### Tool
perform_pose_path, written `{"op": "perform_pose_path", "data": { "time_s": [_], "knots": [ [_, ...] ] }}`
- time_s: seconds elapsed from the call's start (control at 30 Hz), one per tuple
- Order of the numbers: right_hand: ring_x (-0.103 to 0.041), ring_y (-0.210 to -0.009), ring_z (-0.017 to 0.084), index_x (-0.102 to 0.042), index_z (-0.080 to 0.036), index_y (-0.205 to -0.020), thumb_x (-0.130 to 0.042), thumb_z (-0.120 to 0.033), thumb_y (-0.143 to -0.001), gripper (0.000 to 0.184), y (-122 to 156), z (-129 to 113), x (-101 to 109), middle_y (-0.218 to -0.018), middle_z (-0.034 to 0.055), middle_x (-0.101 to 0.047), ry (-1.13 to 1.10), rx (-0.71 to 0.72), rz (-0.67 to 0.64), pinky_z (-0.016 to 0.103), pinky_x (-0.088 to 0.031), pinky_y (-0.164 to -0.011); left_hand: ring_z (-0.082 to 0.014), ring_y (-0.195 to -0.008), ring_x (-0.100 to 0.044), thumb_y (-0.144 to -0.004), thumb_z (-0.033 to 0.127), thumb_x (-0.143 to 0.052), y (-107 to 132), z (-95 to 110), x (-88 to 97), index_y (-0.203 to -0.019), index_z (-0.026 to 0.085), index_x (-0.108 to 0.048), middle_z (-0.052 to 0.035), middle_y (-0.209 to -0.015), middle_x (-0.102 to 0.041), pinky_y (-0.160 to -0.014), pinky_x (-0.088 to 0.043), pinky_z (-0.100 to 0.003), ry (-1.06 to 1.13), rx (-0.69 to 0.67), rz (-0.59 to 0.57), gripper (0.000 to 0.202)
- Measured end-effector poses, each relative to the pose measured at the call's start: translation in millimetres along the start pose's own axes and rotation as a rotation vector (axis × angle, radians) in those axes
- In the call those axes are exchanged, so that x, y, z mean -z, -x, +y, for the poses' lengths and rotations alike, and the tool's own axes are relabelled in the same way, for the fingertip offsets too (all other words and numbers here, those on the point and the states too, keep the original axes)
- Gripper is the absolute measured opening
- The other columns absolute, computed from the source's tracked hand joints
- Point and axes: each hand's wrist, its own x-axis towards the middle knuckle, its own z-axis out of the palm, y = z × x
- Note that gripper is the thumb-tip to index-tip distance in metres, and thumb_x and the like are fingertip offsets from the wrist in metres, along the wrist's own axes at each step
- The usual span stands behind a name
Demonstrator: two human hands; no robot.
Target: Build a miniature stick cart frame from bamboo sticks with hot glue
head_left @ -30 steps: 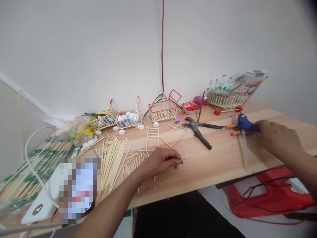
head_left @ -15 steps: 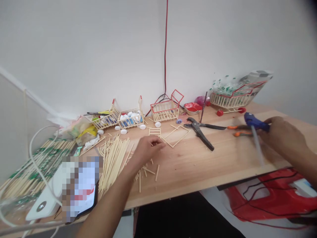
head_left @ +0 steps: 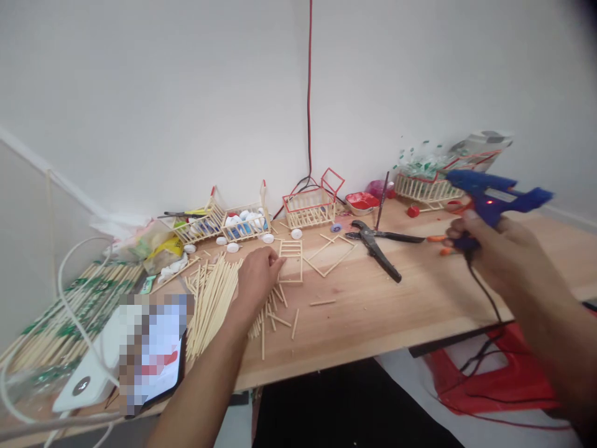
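My right hand (head_left: 494, 249) is wrapped round the handle of a blue glue gun (head_left: 485, 190), held above the right side of the table. A small red light glows on its body and its nozzle points left. My left hand (head_left: 261, 274) is low over the table, fingers curled together at the left side of a small ladder-like stick frame (head_left: 291, 254). Whatever those fingertips hold is hidden. Right of that frame lies a square of thin sticks (head_left: 332, 255). A single short stick (head_left: 323, 303) lies in front. Cut stick pieces (head_left: 280, 320) are scattered beside my left wrist.
Long sticks (head_left: 209, 305) and a phone (head_left: 156, 361) lie at left. Small stick carts (head_left: 310, 208) line the wall, with a red paint tray (head_left: 362, 203) beside them. Pliers (head_left: 375, 249) lie mid-table. A red stool (head_left: 494, 379) stands below the table's edge.
My right hand has raised the glue gun off the table side and turned it nozzle-left. My left hand has moved left towards the ladder-like frame. A short stick now shows on the table.
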Motion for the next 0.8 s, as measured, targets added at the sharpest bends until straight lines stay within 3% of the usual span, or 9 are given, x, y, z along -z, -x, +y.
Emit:
{"op": "perform_pose_path", "data": {
  "time_s": [0.07, 0.13, 0.33, 0.47, 0.63, 0.8],
  "knots": [
    [-0.048, -0.057, 0.009, -0.051, -0.019, -0.066, -0.084, -0.047, -0.058, 0.044, 9, 5, -27, -0.062, -0.0026, -0.048, -0.268, -0.111, -0.132, 0.027, -0.037, -0.054, -0.0232, -0.082, -0.060, -0.082, 0.038, -0.059, -3, -7, -2.5, -0.077, 0.019, -0.063, -0.0081, -0.085, -0.068, -0.067, -0.037, -0.031, -0.092, 0.070, -0.058, 0.020],
    [-0.045, -0.057, 0.008, -0.050, -0.019, -0.070, -0.083, -0.044, -0.061, 0.043, 19, 12, -53, -0.062, -0.0042, -0.046, -0.372, -0.165, -0.248, 0.024, -0.036, -0.051, -0.0239, -0.083, -0.060, -0.082, 0.038, -0.057, -4, -9, -6.9, -0.076, 0.019, -0.063, -0.0089, -0.086, -0.069, -0.067, -0.038, -0.031, -0.127, 0.099, -0.090, 0.021],
    [-0.044, -0.060, 0.009, -0.053, -0.019, -0.073, -0.075, -0.047, -0.072, 0.036, 41, 30, -99, -0.065, -0.0032, -0.048, -0.368, -0.187, -0.464, 0.021, -0.041, -0.054, -0.0248, -0.084, -0.062, -0.079, 0.023, -0.050, -7, -1, -11.6, -0.076, 0.019, -0.065, -0.0100, -0.086, -0.070, -0.069, -0.040, -0.032, -0.157, 0.122, -0.106, 0.016],
    [-0.044, -0.060, 0.009, -0.057, -0.019, -0.080, -0.077, -0.047, -0.070, 0.035, 53, 28, -109, -0.065, -0.0041, -0.046, -0.419, -0.281, -0.549, 0.020, -0.041, -0.054, -0.0240, -0.082, -0.063, -0.077, 0.022, -0.050, -10, -8, -9.4, -0.075, 0.019, -0.065, -0.0082, -0.084, -0.070, -0.066, -0.040, -0.030, -0.061, 0.165, -0.053, 0.015],
    [-0.045, -0.062, 0.009, -0.060, -0.020, -0.084, -0.075, -0.049, -0.072, 0.035, 64, 23, -107, -0.070, -0.0034, -0.047, -0.456, -0.382, -0.589, 0.020, -0.041, -0.054, -0.0184, -0.069, -0.062, -0.074, 0.025, -0.053, -14, -17, -2.0, -0.064, 0.017, -0.063, -0.0044, -0.069, -0.068, -0.064, -0.040, -0.027, 0.260, 0.115, 0.002, 0.016],
    [-0.053, -0.071, 0.012, -0.064, -0.020, -0.101, -0.062, -0.050, -0.083, 0.035, 70, 18, -98, -0.092, 0.0033, -0.061, -0.188, -0.131, -0.571, 0.023, -0.044, -0.060, -0.0152, -0.062, -0.060, -0.073, 0.032, -0.060, -9, -11, 16.6, -0.066, 0.016, -0.065, -0.0017, -0.062, -0.066, -0.064, -0.044, -0.026, 0.581, -0.007, 0.037, 0.018]
  ]
}}
